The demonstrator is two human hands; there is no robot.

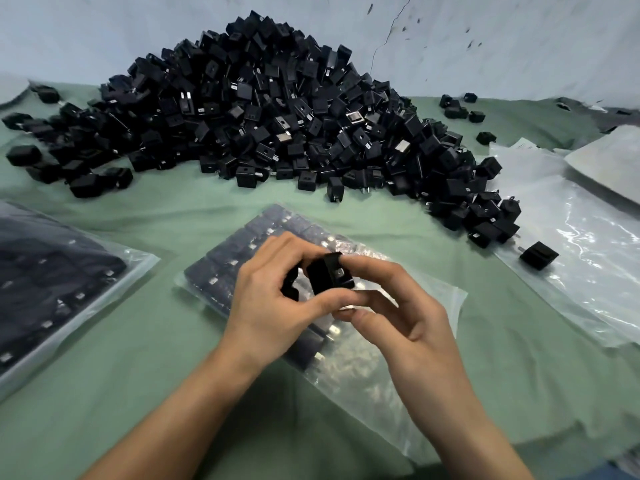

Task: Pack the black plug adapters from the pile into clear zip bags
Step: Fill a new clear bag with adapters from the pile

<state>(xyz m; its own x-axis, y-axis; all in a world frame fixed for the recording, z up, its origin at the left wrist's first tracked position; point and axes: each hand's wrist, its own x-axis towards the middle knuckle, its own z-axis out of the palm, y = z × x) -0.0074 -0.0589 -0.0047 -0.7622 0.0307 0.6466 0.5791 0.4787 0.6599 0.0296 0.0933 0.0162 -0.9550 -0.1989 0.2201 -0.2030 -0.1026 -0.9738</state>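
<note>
Both hands meet over the half-filled bag (221,271): left hand (273,299) and right hand (398,306) pinch one adapter (329,277) together. Risk: the shared fingertip grip slips, and it drops outside the bag's opening, far from the pile (270,109).

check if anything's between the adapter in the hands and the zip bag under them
Nothing visible does. The adapter is pinched by the left hand and right hand directly above the part-filled zip bag. Its opening cannot be made out.
</note>
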